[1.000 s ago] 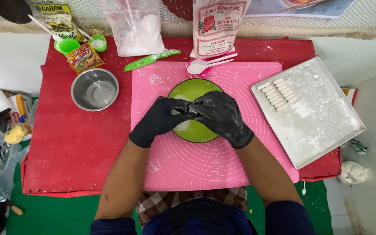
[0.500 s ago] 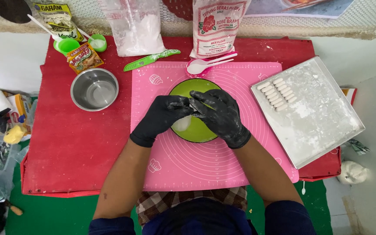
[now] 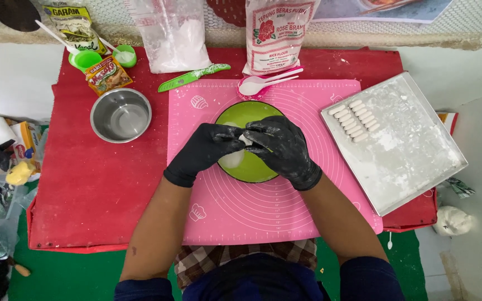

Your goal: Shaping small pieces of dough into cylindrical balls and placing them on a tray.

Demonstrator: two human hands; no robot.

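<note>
From the head view, both forearms reach away from the body and meet over the middle of the pink mat (image 3: 263, 206). The left hand (image 3: 205, 151) wears a black glove, palm turned inward, its fingers curled toward the right. The right hand (image 3: 283, 146), also in a black glove dusted with white flour, lies knuckles up with its fingers bent toward the left. The fingertips of the two hands come together, and each grip is pinched on a small white dough piece (image 3: 245, 137) held between them, just above the green bowl (image 3: 249, 114).

The dough piece is pale and mostly hidden by the fingers; only a small bit shows. The bowl is round, bright green and sits on the far middle part of the mat, with a whitish lump of dough (image 3: 231, 160) inside it under the left hand.

To the right, a metal tray (image 3: 408, 161) dusted with flour lies at an angle, with two rows of small white dough sticks (image 3: 356, 120) at its far left corner. To the far left on the red surface (image 3: 96, 195) stands an empty steel bowl (image 3: 121, 115). Just beyond the green bowl lie white spoons (image 3: 266, 83), a green knife (image 3: 193, 77) and a bag of flour (image 3: 274, 33).
</note>
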